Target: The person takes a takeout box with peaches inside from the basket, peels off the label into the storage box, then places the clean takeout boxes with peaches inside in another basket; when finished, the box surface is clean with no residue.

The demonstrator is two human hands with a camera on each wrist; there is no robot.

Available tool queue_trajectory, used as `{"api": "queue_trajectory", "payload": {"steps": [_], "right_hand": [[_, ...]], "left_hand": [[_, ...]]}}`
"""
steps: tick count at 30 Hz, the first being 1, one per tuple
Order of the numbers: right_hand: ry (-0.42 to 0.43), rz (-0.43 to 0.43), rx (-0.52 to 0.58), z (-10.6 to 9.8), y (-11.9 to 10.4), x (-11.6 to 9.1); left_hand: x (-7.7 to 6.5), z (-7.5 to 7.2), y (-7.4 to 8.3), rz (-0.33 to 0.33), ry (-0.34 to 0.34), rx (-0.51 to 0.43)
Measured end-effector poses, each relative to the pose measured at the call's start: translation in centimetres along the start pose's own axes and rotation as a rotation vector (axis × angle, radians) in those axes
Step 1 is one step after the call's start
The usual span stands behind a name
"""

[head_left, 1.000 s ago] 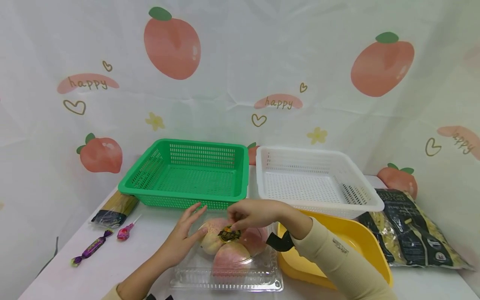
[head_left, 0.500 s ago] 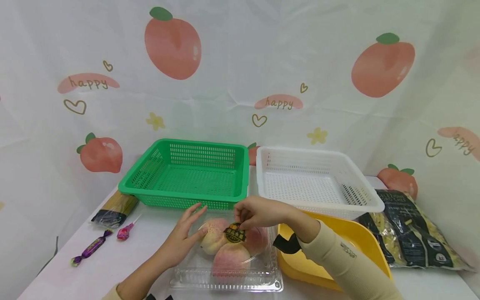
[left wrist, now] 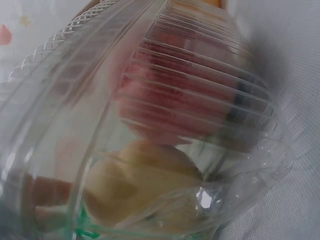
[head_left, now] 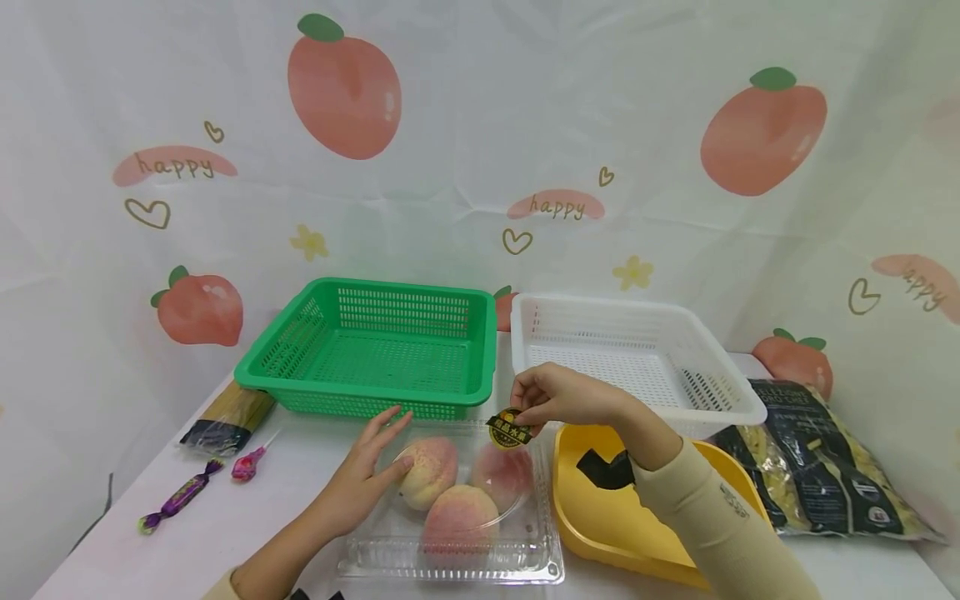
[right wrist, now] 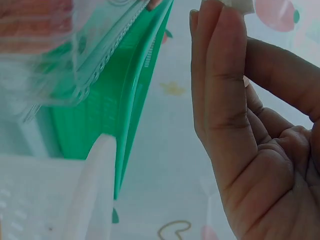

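A clear plastic clamshell box stands at the table's front middle, with three peaches inside. My right hand pinches a black and gold sticker between thumb and fingers, above the far right corner of the box. In the right wrist view, my right hand shows a pale edge of the sticker at its fingertips. My left hand rests on the left side of the box with its fingers spread. Through the box wall, the left wrist view shows a pink peach and a yellowish one.
A green basket and a white basket stand behind the box. A yellow tray sits to its right, beside a pasta bag. On the left lie a lollipop, a purple candy and a noodle pack.
The sticker has come off the box lid, and my right hand has lifted it up and to the right. My left hand has stayed in place on the box.
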State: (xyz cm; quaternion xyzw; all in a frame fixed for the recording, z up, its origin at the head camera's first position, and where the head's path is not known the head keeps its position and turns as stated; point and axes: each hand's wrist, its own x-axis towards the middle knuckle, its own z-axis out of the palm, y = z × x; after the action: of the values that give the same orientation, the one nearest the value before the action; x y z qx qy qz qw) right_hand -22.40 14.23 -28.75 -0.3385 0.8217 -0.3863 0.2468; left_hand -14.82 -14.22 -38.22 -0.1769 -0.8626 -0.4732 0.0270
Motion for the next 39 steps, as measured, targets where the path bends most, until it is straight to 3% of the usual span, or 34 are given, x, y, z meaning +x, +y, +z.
{"api": "queue_trajectory", "payload": {"steps": [28,39], "right_hand": [[0.09,0.111,0.033,-1.1,4.1,-6.8],[0.117,0.146,0.068,-1.1,5.6,-9.0]], "left_hand": [[0.0,0.1,-0.3,-0.036,-0.008,-0.025],[0.0,0.1,-0.3,-0.015,-0.014,-0.025]]}}
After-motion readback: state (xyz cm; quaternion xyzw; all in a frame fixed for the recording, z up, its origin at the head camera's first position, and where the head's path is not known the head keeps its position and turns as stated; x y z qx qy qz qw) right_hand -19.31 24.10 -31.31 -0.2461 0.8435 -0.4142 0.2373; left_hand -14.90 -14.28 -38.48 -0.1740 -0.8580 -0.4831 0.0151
